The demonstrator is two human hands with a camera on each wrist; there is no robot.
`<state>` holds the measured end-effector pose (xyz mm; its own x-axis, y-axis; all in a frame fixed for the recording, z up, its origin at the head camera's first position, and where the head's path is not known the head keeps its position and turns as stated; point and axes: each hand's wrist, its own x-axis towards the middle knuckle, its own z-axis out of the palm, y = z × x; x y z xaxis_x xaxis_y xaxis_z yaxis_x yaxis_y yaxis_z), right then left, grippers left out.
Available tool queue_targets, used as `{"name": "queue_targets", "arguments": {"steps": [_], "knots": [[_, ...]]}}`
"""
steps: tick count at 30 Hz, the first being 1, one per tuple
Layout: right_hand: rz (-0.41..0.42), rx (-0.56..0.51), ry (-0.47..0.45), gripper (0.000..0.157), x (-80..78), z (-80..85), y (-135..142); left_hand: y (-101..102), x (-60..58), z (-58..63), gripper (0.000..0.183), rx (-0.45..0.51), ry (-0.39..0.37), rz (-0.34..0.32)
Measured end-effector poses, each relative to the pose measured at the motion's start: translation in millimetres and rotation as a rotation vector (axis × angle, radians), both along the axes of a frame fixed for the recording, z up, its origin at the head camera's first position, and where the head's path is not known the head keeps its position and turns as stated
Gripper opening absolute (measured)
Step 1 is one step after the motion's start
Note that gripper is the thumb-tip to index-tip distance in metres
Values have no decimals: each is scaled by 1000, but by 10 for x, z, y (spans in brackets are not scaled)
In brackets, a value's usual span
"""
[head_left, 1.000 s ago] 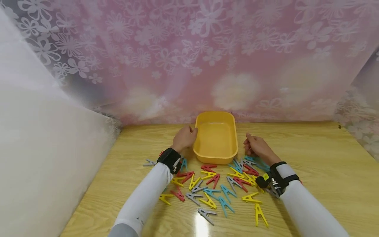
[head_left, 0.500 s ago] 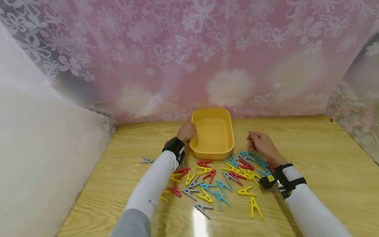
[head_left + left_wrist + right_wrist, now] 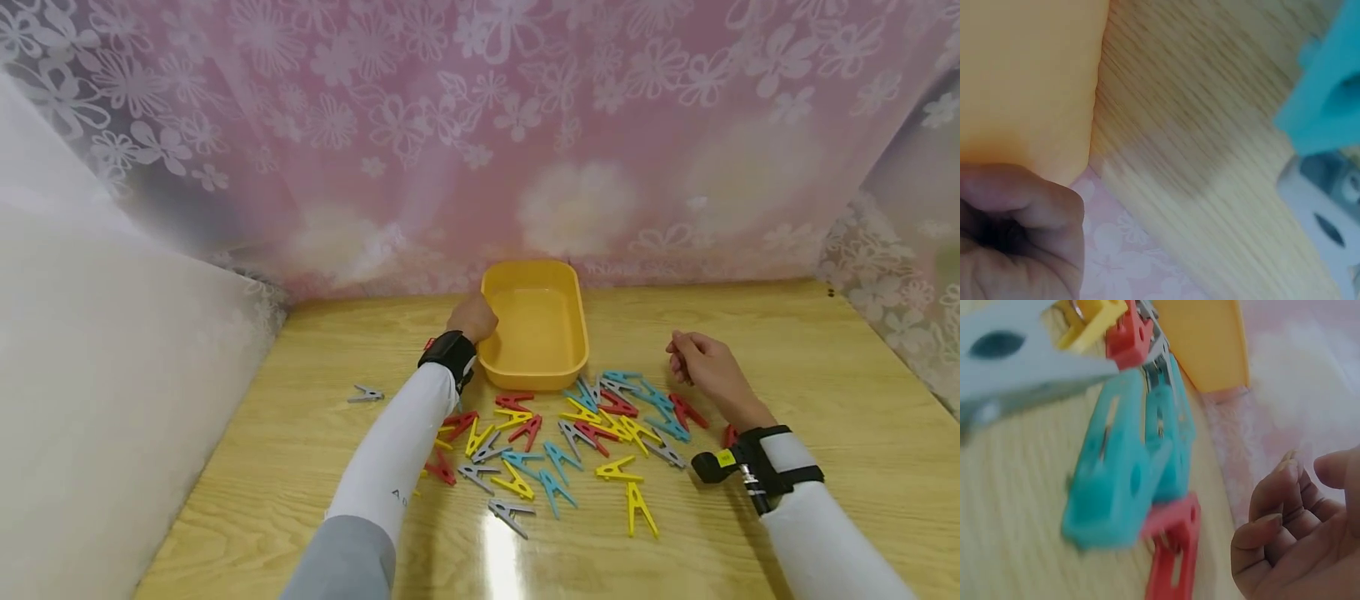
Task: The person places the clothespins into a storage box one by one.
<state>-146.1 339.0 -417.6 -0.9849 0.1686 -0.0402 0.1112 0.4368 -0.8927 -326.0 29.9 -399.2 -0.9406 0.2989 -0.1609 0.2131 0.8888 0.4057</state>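
At the left side of a yellow plastic bin, my left hand grips the rim. Its curled fingers overlap the bin's outer wall in the left wrist view, and the part of the rim inside the grasp is hidden. To the right of the bin my right hand hovers with fingers loosely bent and nothing between them. Closest to it are teal clothespins and a red clothespin. The bin's visible inside holds nothing.
Several red, yellow, teal and grey clothespins lie scattered in front of the bin on the wooden table. A lone grey clothespin lies left of the left forearm. Behind the table hangs a pink flowered curtain.
My right hand has moved to the right, away from the bin and past the teal clothespins. My left hand stays at the bin's left rim. The head view has shifted slightly.
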Motion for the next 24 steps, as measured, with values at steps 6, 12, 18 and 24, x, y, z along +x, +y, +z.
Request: {"name": "queue_targets", "arguments": {"steps": [6, 12, 18, 24], "knots": [[-4, 56, -4, 55, 132, 68, 125, 39, -55, -6, 23, 24, -8, 61], [35, 205, -61, 55, 288, 149, 209, 51, -64, 14, 26, 22, -18, 82], [84, 353, -201, 57, 494, 192, 277, 37, -44, -6, 28, 12, -39, 85], [103, 466, -372, 66, 725, 207, 291, 42, -6, 20, 23, -42, -21, 90]]}}
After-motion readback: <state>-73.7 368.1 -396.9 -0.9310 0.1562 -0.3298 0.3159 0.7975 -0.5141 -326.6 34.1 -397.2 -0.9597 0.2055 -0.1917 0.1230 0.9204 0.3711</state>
